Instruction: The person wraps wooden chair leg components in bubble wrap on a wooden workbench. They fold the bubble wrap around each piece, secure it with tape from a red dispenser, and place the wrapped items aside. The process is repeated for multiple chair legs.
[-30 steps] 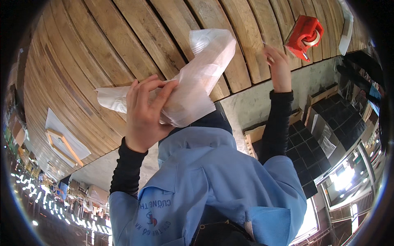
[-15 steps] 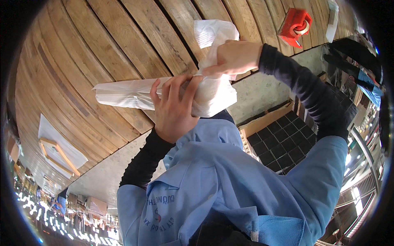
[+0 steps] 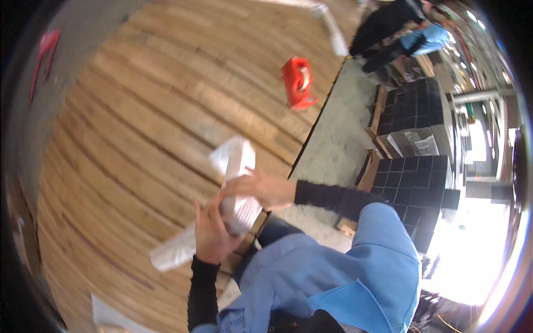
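Observation:
A bent bundle wrapped in thin white sheeting lies over the near edge of the slatted wooden table, close to my body. One wrapped arm of it reaches away from me, and another points to the left. My left hand grips the bundle near its bend, with the thumb side toward the wrapping. Pressed on top of the wrapping at the same bend is my right hand, its fingers closed on the sheeting. What is inside the wrapping stays hidden, and motion blurs some of the detail.
A red tape dispenser stands on the slatted table, beyond my hands. Farther off lies a long white wrapped piece. Stacks of black blocks stand on pallets at the right. A person in dark clothing bends at the far right.
My view has swung, so the table, tape dispenser and bundle sit elsewhere in the picture. Both hands remain on the bundle at its bend, and more of the stacks now shows.

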Available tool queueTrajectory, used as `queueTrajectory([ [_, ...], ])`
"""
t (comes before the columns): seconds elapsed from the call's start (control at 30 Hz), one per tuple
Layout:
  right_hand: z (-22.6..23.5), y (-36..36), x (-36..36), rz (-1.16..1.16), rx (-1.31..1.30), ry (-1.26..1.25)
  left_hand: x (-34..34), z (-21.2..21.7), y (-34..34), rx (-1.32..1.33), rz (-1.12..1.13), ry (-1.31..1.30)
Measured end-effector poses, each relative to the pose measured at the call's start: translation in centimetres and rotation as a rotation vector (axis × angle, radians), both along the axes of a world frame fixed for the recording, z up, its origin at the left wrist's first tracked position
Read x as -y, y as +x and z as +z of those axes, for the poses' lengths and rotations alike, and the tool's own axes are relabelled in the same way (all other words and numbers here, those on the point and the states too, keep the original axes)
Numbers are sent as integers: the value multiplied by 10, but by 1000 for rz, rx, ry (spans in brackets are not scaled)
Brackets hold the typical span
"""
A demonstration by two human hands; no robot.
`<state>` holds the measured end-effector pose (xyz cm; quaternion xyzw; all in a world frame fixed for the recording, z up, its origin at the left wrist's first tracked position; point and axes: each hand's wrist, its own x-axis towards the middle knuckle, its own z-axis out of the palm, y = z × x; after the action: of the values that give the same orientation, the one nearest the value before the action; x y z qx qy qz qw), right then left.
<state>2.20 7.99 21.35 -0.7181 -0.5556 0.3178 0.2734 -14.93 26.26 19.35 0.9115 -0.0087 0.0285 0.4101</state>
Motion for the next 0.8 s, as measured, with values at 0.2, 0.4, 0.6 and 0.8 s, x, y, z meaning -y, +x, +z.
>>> queueTrajectory([
  [0.2,-56,46,36,-738,207,326,-46,5,33,-273,108,-226],
  [0.4,-209,216,108,-1673,426,303,-207,-72,124,-383,-61,-651],
  [0.6,-267,238,96,-2059,837,266,-250,-104,177,-675,235,-844],
  [0.8,-244,249,103,-1885,150,595,-277,-163,187,-797,318,-481],
])
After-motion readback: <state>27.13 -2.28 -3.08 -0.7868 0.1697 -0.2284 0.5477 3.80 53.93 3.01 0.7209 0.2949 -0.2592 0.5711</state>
